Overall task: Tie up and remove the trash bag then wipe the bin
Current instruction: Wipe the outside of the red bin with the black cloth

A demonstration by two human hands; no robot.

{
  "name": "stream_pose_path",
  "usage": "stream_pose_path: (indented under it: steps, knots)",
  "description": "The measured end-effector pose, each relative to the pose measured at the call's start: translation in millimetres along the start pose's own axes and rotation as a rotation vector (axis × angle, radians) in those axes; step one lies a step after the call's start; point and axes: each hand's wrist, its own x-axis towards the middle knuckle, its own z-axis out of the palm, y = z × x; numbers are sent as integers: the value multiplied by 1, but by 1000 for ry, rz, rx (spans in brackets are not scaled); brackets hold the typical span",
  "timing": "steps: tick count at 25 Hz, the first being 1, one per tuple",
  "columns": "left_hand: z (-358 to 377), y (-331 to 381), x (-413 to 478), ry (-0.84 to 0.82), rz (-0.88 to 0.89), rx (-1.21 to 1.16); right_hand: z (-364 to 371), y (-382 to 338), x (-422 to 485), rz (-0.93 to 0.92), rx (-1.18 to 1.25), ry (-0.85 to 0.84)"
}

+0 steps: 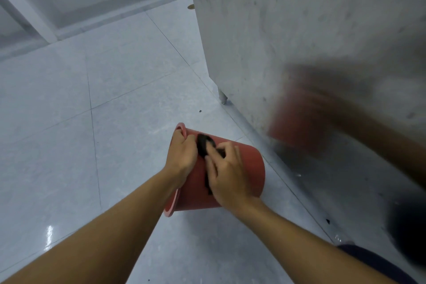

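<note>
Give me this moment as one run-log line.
stage: wiping bin | left hand: grips bin rim, bin tipped | right hand: presses dark cloth on outer wall

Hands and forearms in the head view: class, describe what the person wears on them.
Nothing is worn on either. The left hand and right hand are bare, with no gloves, rings, watch or bracelets visible. Both forearms are uncovered to the frame's bottom edge; no sleeves show.

floor [92,99] – glossy grey tiles | wall [299,18] – scuffed, reflective grey panel
</note>
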Motion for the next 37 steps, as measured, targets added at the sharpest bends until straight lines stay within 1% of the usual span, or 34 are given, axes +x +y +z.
stream_pose_path:
  steps: [1,2,3,4,6,7,8,9,10,12,13,14,15,16,18,19,20,21,23,25,26,27,28,31,32,33,34,35,37]
  knots:
    - [1,2,1,-2,-5,-4,3,-2,-1,-40,-36,13]
    - [2,2,3,-1,-16,-1,2,4,1,25,-84,67]
    - [2,2,4,6,-19,-4,-1,14,5,176,-129,116]
    - [3,2,4,13,-16,-3,-6,28,10,371,-168,128]
    - [4,1,4,9,-10,11,-22,55,17,754,-179,101]
    - [5,1,2,1,-16,23,-25,60,17,858,-162,90]
    - [6,2,1,-6,-21,34,-24,57,17,884,-152,91]
    - [8,3,1,-4,-21,42,-22,48,16,820,-134,102]
    - [9,4,1,0,-21,43,-19,35,13,675,-101,118]
    - [10,7,2,7,-11,33,-11,7,3,315,-55,97]
    - [10,7,3,5,-6,34,-9,0,0,185,-66,68]
    - [9,7,3,0,-7,35,-9,0,2,117,-106,52]
    - [8,6,3,-3,-12,36,-12,7,6,140,-149,39]
    - [5,5,1,-7,-21,36,-15,17,11,247,-196,17]
    - [3,0,0,-20,-24,45,-26,37,17,577,-237,-28]
    - [3,-1,0,-28,-11,53,-30,44,19,689,-241,-46]
    - [3,-2,0,-35,1,61,-31,45,20,715,-264,-48]
    - [4,-1,0,-40,9,65,-31,40,21,659,-286,-39]
    - [5,0,0,-50,17,58,-27,21,16,370,-235,24]
    - [5,1,2,-64,27,52,-22,5,8,82,-150,43]
    - [4,1,3,-69,27,53,-19,3,6,23,-142,41]
    - [4,1,3,-71,24,49,-16,6,6,53,-158,50]
    - [3,0,2,-70,19,48,-15,14,8,168,-182,63]
    - [5,-2,-3,-102,44,67,-22,40,16,669,-203,22]
    - [6,-1,-4,-117,57,61,-25,45,17,756,-190,6]
    - [8,0,-3,-127,66,51,-26,47,17,772,-195,5]
    - [9,1,-2,-131,63,43,-26,43,16,719,-205,9]
    - [9,1,-1,-129,52,32,-24,35,13,590,-203,31]
    - [10,2,1,-118,35,19,-16,12,0,253,-143,61]
